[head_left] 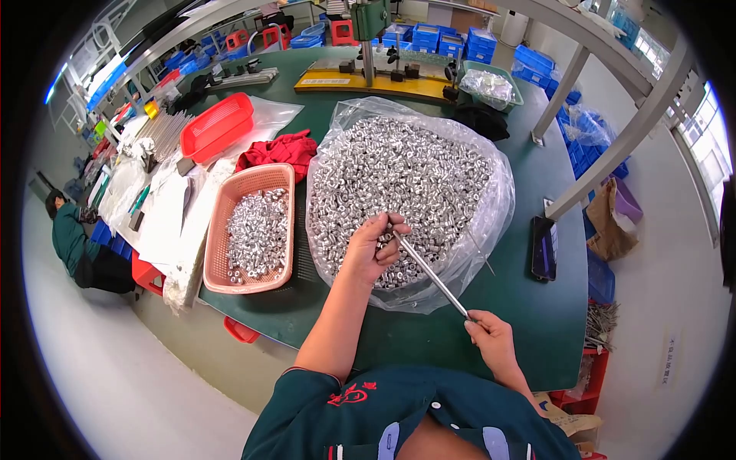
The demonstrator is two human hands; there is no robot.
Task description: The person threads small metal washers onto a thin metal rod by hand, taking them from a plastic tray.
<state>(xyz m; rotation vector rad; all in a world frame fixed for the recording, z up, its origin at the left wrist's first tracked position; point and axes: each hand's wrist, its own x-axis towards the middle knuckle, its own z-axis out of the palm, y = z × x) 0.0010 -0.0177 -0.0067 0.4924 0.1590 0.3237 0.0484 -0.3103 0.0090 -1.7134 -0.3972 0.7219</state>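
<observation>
A long silvery metal rod (433, 274) slants between my hands over the near edge of a big clear plastic bag (502, 195). My right hand (491, 337) is closed on the rod's near end. Curled around the far end are the fingers of my left hand (376, 247); whether they also pinch a small part cannot be made out. Heaped in the bag beneath are many small shiny metal sleeves (406, 169). To the left, a pink perforated basket (216, 249) holds more small metal pieces (261, 230). A thin metal pin (483, 255) lies at the bag's right side.
The green table (322, 326) carries a red cloth (280, 151), a red tray (218, 126) and a phone (544, 249). At the back stand a yellow-based fixture (330, 82) and a green bin (491, 84). Metal frame legs (625, 146) rise on the right. Another person (73, 238) is far left.
</observation>
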